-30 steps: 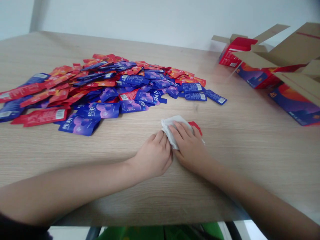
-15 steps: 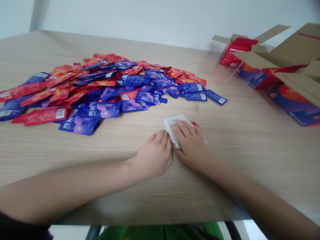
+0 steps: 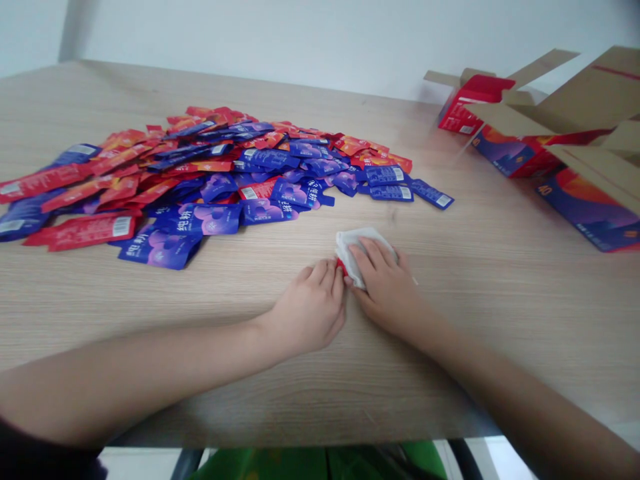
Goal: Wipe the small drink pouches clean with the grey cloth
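Near the front middle of the table, my right hand (image 3: 393, 288) presses a folded white cloth (image 3: 353, 241) down, its fingers spread over the top. My left hand (image 3: 313, 305) is closed, fingertips pinching the left end of a red packet (image 3: 341, 267) just beside the cloth. Most of that packet is hidden under the cloth and my fingers. Beyond my hands lies a wide heap of flat foil packets: red-orange ones (image 3: 95, 230) and blue-purple ones (image 3: 163, 248) overlap, several with white barcode labels.
Several open cardboard boxes stand at the right: a red one (image 3: 457, 112) at the back, a blue-and-red one (image 3: 510, 152) before it, and another (image 3: 590, 207) closer. Their flaps stick out. The wooden table (image 3: 250, 413) ends just in front of my lap; a pale wall (image 3: 300, 47) stands behind.
My right hand and the white cloth have slid slightly right, uncovering red at the packet's left end. The red patch at the cloth's right no longer shows. My left hand has stayed put.
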### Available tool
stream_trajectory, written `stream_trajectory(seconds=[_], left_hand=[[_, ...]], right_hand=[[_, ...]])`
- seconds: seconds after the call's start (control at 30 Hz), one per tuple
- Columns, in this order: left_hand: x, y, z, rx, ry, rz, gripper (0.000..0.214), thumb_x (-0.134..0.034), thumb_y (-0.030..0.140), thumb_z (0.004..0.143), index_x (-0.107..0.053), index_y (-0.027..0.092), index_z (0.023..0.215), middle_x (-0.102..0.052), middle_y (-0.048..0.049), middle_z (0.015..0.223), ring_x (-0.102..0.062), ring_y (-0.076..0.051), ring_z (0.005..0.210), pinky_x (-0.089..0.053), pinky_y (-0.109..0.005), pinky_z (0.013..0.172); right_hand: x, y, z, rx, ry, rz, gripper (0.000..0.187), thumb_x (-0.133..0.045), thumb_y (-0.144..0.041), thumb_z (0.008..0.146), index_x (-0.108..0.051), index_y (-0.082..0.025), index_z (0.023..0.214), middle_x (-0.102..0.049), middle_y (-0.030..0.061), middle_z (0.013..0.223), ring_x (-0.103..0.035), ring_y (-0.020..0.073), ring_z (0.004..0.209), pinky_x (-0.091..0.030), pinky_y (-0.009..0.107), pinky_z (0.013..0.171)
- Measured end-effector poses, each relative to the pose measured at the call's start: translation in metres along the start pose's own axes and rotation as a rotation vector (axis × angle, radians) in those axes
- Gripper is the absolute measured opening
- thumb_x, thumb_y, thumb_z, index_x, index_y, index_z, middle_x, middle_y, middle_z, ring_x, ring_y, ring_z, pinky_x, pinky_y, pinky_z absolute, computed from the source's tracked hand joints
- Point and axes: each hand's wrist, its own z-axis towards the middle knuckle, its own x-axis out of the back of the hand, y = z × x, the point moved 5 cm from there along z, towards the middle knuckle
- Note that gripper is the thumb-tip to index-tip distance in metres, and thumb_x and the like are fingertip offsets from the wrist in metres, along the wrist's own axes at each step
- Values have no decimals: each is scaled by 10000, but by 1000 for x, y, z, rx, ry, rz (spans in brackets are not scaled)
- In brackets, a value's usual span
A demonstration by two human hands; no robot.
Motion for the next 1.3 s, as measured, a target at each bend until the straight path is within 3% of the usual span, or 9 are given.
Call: stream_trajectory(seconds=[0.13,0.3,0.4,0.57,0.67,0.93,1.0,1.17,1.3], left_hand=[[1,0,1,-5,-8,-11,441,-392,273,942,-651,-13,1155,-660,-244,1167,-595,-356,1125,-504,-436,891],[-2,1,0,7,-2,-3,535,-399,284,939,-537,-76,1309,-578,-297,1313,-568,-368,1193,-483,-443,929],[-3,1,-1,10,-6,-3,545,-402,293,942,-526,-78,1321,-566,-301,1332,-559,-373,1209,-476,-453,942],[-1,0,1,5,-15,-25,456,-399,274,940,-625,-28,1197,-636,-260,1224,-581,-366,1155,-499,-445,905],[0,0,2,2,-30,-36,433,-404,269,936,-646,-16,1156,-655,-251,1177,-586,-373,1138,-504,-451,888],[-2,0,0,15,-39,-3,549,-387,296,946,-516,-80,1325,-564,-300,1335,-553,-372,1209,-477,-451,932],[-1,0,0,16,-33,-2,539,-393,290,944,-528,-75,1316,-563,-294,1338,-553,-365,1208,-475,-443,938],[0,0,1,10,-30,-24,460,-394,271,943,-619,-30,1207,-646,-257,1203,-578,-363,1154,-492,-446,903],[0,0,1,10,0,-7,494,-400,271,939,-583,-58,1258,-609,-277,1274,-570,-369,1175,-489,-444,915]], right_hand=[[2,-8,-4,64,-8,31,538,-392,-332,955,-424,-139,1456,-407,143,1542,-334,293,1412,-258,511,1106],[1,20,-5,-141,-8,-28,557,-364,-371,972,-406,-119,1467,-419,174,1530,-371,322,1386,-330,543,1046],[-1,21,-4,-182,7,-48,558,-373,-376,968,-426,-97,1448,-430,204,1512,-382,350,1372,-333,572,1034],[0,-9,-4,21,1,15,551,-394,-340,956,-426,-108,1454,-419,177,1526,-344,329,1399,-261,563,1093],[3,-13,-6,70,-21,48,551,-388,-322,953,-414,-123,1467,-402,148,1547,-326,302,1415,-249,537,1112],[0,30,-3,-209,-46,-19,563,-318,-404,983,-403,-118,1461,-407,179,1534,-360,320,1398,-314,560,1063],[0,22,-2,-186,-28,-21,559,-331,-397,976,-413,-115,1451,-408,191,1527,-356,334,1396,-296,577,1064],[2,-12,-6,56,-21,46,548,-379,-331,954,-414,-124,1460,-385,170,1550,-318,309,1419,-236,551,1108],[2,6,-7,-6,-31,58,541,-346,-353,975,-396,-153,1475,-387,146,1555,-321,292,1424,-272,536,1101]])
